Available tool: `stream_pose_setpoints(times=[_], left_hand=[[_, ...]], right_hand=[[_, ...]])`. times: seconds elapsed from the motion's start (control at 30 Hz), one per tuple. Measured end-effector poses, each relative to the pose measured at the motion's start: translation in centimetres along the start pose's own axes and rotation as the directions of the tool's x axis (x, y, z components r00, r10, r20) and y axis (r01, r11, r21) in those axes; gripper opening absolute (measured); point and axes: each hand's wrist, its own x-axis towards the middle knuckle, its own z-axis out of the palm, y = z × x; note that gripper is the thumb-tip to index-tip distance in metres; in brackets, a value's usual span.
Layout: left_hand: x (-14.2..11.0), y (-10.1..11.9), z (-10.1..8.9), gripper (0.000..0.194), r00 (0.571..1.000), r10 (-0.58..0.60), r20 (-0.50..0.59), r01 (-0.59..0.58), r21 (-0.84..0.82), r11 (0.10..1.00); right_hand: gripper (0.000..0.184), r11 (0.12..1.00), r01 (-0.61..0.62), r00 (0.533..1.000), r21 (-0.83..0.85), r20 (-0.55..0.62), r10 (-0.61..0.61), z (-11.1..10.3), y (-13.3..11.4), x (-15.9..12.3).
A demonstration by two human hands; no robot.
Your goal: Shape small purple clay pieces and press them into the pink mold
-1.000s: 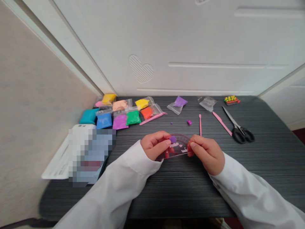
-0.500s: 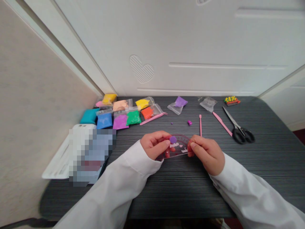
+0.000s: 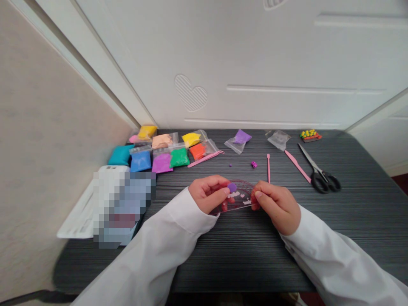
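Between my two hands is a clear protractor with a curved top edge and pink and white printed shapes [image 3: 239, 201]. My left hand [image 3: 211, 194] pinches its left end, thumb on top and fingers showing through from beneath. A flat purple clay disc [image 3: 232, 187] lies on the protractor beside my left thumb. The right end is gripped by my right hand [image 3: 276, 206], thumb over the edge and fingers curled behind. Just beyond lie a tiny purple bit [image 3: 230, 165], a shiny magenta lump [image 3: 254, 164] and a pink stick tool [image 3: 268, 168].
Bags of coloured clay [image 3: 180, 157] and pink tweezers [image 3: 206, 158] lie at the back left. Farther right are a purple clay bag [image 3: 242, 137], a clear bag [image 3: 279, 139], a pink knife [image 3: 298, 165], black-handled scissors [image 3: 319, 174] and a yellow-red piece [image 3: 310, 135]. A white case [image 3: 84, 208] sits left.
Both hands hold the protractor almost in the same place. The whole view has shifted very slightly.
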Motion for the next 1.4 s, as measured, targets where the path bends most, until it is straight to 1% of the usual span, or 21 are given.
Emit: stream_pose_setpoints(times=[0.17,0.37,0.67,0.9,1.0,1.1,1.17,1.23,1.3,1.4], left_hand=[[0.04,-0.07,-0.06,0.017,1.0,-0.012,-0.002,0.012,0.006,1.0],[0.01,0.12,-0.08,0.016,1.0,-0.002,0.018,0.002,-0.041,0.999],[0.08,0.11,-0.04,0.018,1.0,-0.001,-0.017,0.002,0.036,0.999],[0.1,0.23,0.2,0.023,0.998,-0.031,-0.048,0.035,0.077,0.996],[0.19,0.17,-0.03,0.024,1.0,-0.018,-0.016,0.019,0.06,0.998],[0.22,0.03,-0.47,0.023,0.998,-0.024,0.054,0.026,-0.034,0.999],[0.18,-0.06,-0.65,0.02,0.997,-0.013,0.078,0.017,-0.052,0.999],[0.08,-0.11,-0.62,0.016,0.998,0.016,0.06,-0.015,-0.01,1.0],[-0.02,-0.11,-0.41,0.015,0.999,0.042,0.019,-0.042,0.044,0.998],[-0.04,-0.06,-0.03,0.017,0.998,0.054,-0.029,-0.051,0.099,0.994]], right_hand=[[0.022,1.0,0.003,1.0,-0.008,0.002,-0.003,-0.05,-0.12,-0.07],[0.023,1.0,0.019,1.0,-0.019,-0.002,-0.019,0.0,-0.13,-0.02],[0.023,0.999,0.035,0.999,-0.039,0.003,-0.035,0.02,-0.32,-0.02],[0.022,0.994,0.06,0.998,-0.086,-0.007,-0.061,0.06,-0.41,-0.08],[0.022,0.995,0.063,0.998,-0.081,-0.005,-0.064,0.07,-0.44,-0.1],[0.022,0.997,0.056,0.998,-0.051,0.001,-0.056,0.07,-0.4,-0.13],[0.022,0.998,0.051,0.999,-0.035,0.002,-0.051,0.07,-0.38,-0.15],[0.022,0.998,0.053,0.999,-0.033,0.003,-0.053,0.07,-0.38,-0.16],[0.021,0.997,0.058,0.998,-0.045,0.003,-0.058,0.08,-0.42,-0.16],[0.022,0.994,0.067,0.998,-0.086,-0.005,-0.068,0.1,-0.53,-0.16]])
